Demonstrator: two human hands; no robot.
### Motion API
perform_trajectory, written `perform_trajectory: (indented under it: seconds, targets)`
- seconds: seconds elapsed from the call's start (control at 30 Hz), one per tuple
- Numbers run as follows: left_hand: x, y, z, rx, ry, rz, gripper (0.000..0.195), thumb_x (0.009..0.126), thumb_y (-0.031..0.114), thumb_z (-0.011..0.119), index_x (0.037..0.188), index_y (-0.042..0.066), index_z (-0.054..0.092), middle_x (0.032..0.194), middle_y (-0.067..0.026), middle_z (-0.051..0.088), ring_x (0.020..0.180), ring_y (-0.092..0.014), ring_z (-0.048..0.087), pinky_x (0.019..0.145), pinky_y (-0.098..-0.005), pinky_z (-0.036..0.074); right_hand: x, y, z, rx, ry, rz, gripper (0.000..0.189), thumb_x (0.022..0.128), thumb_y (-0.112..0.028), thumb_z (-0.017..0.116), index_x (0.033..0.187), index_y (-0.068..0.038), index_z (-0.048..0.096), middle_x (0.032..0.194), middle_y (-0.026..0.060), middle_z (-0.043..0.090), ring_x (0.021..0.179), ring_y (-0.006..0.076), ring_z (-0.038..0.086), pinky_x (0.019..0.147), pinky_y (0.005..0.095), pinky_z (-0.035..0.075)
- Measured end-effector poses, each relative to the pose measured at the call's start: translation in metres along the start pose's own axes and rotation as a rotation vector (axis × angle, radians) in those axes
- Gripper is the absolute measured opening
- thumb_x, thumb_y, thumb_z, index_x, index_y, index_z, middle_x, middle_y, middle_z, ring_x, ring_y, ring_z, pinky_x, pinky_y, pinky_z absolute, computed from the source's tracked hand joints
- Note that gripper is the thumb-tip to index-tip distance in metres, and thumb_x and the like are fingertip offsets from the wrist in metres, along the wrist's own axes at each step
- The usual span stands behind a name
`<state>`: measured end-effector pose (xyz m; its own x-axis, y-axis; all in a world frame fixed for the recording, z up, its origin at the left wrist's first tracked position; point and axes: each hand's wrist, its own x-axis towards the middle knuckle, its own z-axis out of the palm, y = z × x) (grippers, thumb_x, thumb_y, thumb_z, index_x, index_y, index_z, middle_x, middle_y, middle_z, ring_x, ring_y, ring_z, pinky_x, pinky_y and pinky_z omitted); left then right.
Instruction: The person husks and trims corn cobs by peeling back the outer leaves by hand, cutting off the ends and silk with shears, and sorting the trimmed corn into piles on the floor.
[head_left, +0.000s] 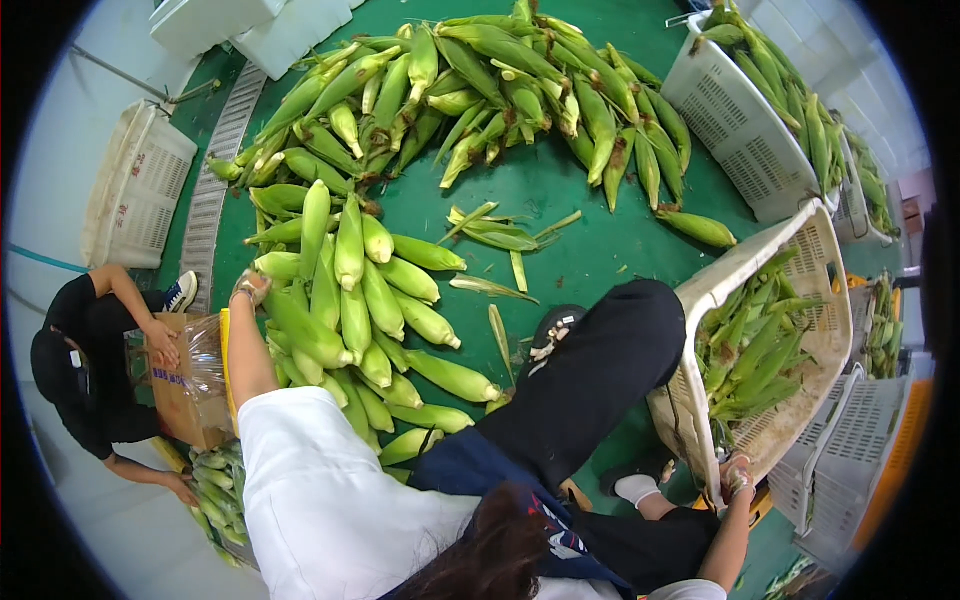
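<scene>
My left hand (252, 286) is at the left edge of a heap of trimmed green corn ears (382, 300), its fingers around the tip of one husked ear (309, 331). That ear lies slanted on top of the heap, its pale cut end towards my lap. At the lower right, my right hand (737, 476) is curled at the near corner of a dirty white plastic basket (694, 405). Something small and shiny shows by its fingers; what it holds cannot be made out. The basket tilts towards me, with loose green husk leaves (757, 345) inside.
An arc of untrimmed corn (480, 82) lies beyond on the green floor (517, 184), with husk scraps (495, 232) before me. A crate of corn (739, 120) stands at upper right. At left, another person (82, 367) sits by a cardboard box (187, 382) and wrapped corn (221, 487).
</scene>
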<state>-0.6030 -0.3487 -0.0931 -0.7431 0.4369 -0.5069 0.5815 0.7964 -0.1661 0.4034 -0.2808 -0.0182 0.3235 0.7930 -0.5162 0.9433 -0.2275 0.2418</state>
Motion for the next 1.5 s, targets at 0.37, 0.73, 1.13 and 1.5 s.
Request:
perform_trajectory:
  seconds: [0.37,0.73,1.13,1.5]
  targets:
    - [0.009,0.402,-0.025,-0.718,0.474,0.608,0.05,0.076,0.034,0.059,0.112,0.0,0.051,0.106,-0.0211,0.057,0.099,-0.034,0.055,0.084,-0.0407,0.044,-0.023,-0.073,-0.101,0.412,0.199,0.233,0.054,0.066,-0.023,0.065,0.111,0.003,0.05,0.099,0.0203,0.06,0.093,0.0363,0.056,0.082,0.0373,0.044]
    - [0.051,0.631,-0.007,-1.108,0.065,0.399,0.043,0.079,0.038,0.059,0.108,0.006,0.057,0.096,-0.0194,0.062,0.09,-0.026,0.06,0.071,-0.0337,0.048,-0.032,-0.123,-0.113,0.429,0.195,0.196,0.062,0.066,-0.026,0.07,0.116,0.002,0.046,0.099,0.0204,0.058,0.093,0.037,0.054,0.082,0.0392,0.044]
    - [-0.254,0.415,-0.162,-0.304,0.147,1.389,0.047,0.077,0.034,0.063,0.104,-0.004,0.054,0.083,-0.0153,0.062,0.075,-0.019,0.059,0.067,-0.0298,0.046,-0.071,-0.218,-0.204,0.716,0.572,-0.523,0.073,0.059,-0.012,0.076,0.119,0.001,0.037,0.108,0.0175,0.055,0.099,0.0307,0.055,0.087,0.0358,0.044]
    - [-0.492,0.57,-0.156,-0.96,-0.971,1.933,0.055,0.079,0.01,0.064,0.126,0.0,0.037,0.105,-0.0105,0.058,0.096,-0.021,0.057,0.08,-0.0303,0.048,-0.067,-0.155,-0.215,1.137,0.988,-0.457,0.063,0.056,-0.023,0.08,0.102,-0.003,0.044,0.086,0.0091,0.054,0.077,0.0197,0.053,0.07,0.0315,0.045]
